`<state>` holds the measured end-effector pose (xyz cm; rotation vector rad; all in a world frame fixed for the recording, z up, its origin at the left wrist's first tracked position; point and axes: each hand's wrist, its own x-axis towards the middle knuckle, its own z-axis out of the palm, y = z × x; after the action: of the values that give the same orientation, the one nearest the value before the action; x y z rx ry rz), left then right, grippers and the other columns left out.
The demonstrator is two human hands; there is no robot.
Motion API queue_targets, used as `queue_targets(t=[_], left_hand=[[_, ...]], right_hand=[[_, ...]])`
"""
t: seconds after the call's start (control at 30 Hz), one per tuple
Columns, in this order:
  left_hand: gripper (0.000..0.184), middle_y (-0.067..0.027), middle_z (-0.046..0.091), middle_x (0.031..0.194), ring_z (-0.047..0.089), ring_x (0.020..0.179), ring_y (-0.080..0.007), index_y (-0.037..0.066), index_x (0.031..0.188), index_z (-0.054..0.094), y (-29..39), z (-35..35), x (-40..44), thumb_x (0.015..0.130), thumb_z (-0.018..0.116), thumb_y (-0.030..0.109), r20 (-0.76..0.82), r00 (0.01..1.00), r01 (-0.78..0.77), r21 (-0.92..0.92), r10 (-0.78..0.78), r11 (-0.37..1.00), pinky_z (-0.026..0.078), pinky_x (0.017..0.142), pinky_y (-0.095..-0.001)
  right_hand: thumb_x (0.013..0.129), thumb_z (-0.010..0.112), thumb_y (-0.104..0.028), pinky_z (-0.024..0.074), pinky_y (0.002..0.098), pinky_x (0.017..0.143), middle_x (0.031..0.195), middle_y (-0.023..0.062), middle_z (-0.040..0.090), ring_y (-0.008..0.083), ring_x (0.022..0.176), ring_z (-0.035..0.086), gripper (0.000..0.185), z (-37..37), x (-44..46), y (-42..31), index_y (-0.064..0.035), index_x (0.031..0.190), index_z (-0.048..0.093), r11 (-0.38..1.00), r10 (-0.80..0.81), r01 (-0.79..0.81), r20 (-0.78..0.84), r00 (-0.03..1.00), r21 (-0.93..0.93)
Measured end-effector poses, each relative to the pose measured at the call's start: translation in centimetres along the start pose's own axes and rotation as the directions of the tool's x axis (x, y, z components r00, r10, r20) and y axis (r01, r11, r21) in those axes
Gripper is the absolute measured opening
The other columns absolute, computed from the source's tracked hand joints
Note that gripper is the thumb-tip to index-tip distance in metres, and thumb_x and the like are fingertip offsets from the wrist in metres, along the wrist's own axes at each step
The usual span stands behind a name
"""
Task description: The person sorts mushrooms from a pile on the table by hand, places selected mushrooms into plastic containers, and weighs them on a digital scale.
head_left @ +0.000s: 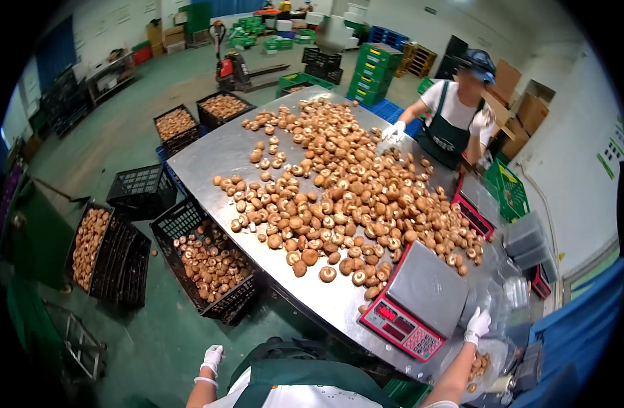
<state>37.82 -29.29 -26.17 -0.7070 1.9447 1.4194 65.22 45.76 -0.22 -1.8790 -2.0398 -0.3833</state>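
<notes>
My left hand (213, 358), in a white glove, hangs low beside my apron, away from the table, with its fingers curled in and nothing visible in them. My right hand (477, 325), also gloved in white, is at the near edge of a clear plastic tray (477, 299) and appears to grip it. Just left of that hand is a scale (426, 289) with a red frame, a grey platform and a lit display; its platform bears nothing. Many brown mushrooms (353, 190) are heaped across the steel table (203, 163) beyond the scale.
Across the table stands a co-worker (455, 109) with gloved hands by the heap. A second scale (472, 211) and stacked clear trays (526, 241) are on the right. A black crate (169, 234) of mushrooms stands on the floor at left, and a pallet jack (234, 71) stands behind.
</notes>
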Motion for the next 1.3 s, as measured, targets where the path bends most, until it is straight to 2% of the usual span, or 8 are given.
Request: queue_targets(t=[0.33,0.53,0.7,0.83,0.93,1.07,1.13,1.3], left_hand=[[0.021,-0.0022,0.061,0.073,0.055,0.06,-0.012,0.005,0.096,0.061,3.3,7.2,-0.9,0.092,0.058,0.026,-0.006,1.0,0.016,0.008,-0.016,1.0,0.045,0.053,-0.0281],[0.025,-0.0014,0.062,0.083,0.056,0.069,-0.012,0.009,0.103,0.063,6.2,10.6,0.2,0.091,0.058,0.03,0.082,0.995,-0.054,0.029,0.051,0.998,0.05,0.058,-0.0311],[0.035,-0.0015,0.064,0.087,0.06,0.08,-0.0146,0.012,0.111,0.063,9.1,11.9,0.4,0.088,0.058,0.038,0.138,0.986,-0.131,0.274,0.096,0.953,0.052,0.06,-0.035],[0.035,-0.0051,0.067,0.095,0.062,0.086,-0.016,0.007,0.11,0.064,12.3,11.7,1.3,0.089,0.059,0.034,0.132,0.952,-0.305,0.342,0.276,0.889,0.052,0.074,-0.032],[0.032,-0.0118,0.068,0.104,0.064,0.095,-0.0193,0.003,0.111,0.064,17.8,9.5,0.2,0.087,0.062,0.025,0.059,0.96,-0.279,0.221,0.272,0.935,0.048,0.087,-0.03],[0.033,-0.0135,0.066,0.102,0.064,0.093,-0.0218,0.002,0.111,0.062,24.4,7.0,2.6,0.085,0.065,0.021,-0.18,0.773,-0.572,0.22,0.609,0.79,0.05,0.084,-0.0317],[0.035,-0.0144,0.063,0.104,0.063,0.094,-0.0255,0.001,0.11,0.06,30.4,7.0,2.1,0.083,0.067,0.021,-0.201,0.682,-0.646,0.286,0.704,0.708,0.049,0.085,-0.0341],[0.045,-0.0149,0.059,0.1,0.056,0.093,-0.0321,0.005,0.111,0.058,39.0,9.1,6.2,0.073,0.072,0.025,0.013,0.39,-0.779,0.538,0.921,0.323,0.045,0.08,-0.0398]], right_hand=[[0.086,0.062,-0.037,0.0398,0.0409,0.055,0.056,0.0132,0.053,0.0241,0.051,0.046,0.042,0.4,5.9,5.6,-0.0006,0.066,0.054,0.981,-0.052,0.017,0.175,0.983,0.193],[0.097,0.049,-0.034,0.0385,0.0298,0.062,0.067,0.0041,0.05,0.0143,0.063,0.043,0.042,-4.8,7.6,7.6,0.0009,0.074,0.053,0.416,0.276,-0.084,-0.038,0.96,0.905],[0.095,0.051,-0.02,0.0377,0.0323,0.062,0.066,0.0066,0.047,0.0179,0.061,0.041,0.034,-13.9,1.1,-2.4,0.001,0.069,0.046,0.65,-0.201,0.159,-0.033,0.979,0.743],[0.08,0.063,-0.007,0.0424,0.0405,0.067,0.069,0.0184,0.05,0.0314,0.064,0.051,0.015,-11.7,-4.1,-6.7,0.0038,0.074,0.054,0.626,-0.75,0.651,0.105,0.653,0.429],[0.085,0.062,-0.044,0.0423,0.0429,0.095,0.113,0.0174,0.062,0.0373,0.105,0.056,0.051,-12.3,-6.1,-6.2,-0.0034,0.117,0.059,0.691,-0.71,0.666,0.439,0.551,0.281],[0.073,0.067,-0.004,0.0455,0.0408,0.077,0.085,0.0168,0.061,0.0327,0.083,0.059,0.019,-15.2,-6.7,-13.0,0.002,0.09,0.063,0.684,-0.604,0.54,-0.036,0.797,0.491],[0.067,0.073,-0.007,0.0446,0.0404,0.086,0.094,0.0147,0.065,0.0322,0.092,0.059,0.036,-16.6,-7.1,-17.9,-0.0022,0.102,0.065,0.715,-0.565,0.463,0.042,0.824,0.524],[0.072,0.075,-0.016,0.0488,0.0389,0.076,0.087,0.0117,0.066,0.0301,0.083,0.062,0.031,-17.8,-13.8,-35.1,-0.0042,0.098,0.066,0.391,-0.837,0.629,-0.025,0.547,0.672]])
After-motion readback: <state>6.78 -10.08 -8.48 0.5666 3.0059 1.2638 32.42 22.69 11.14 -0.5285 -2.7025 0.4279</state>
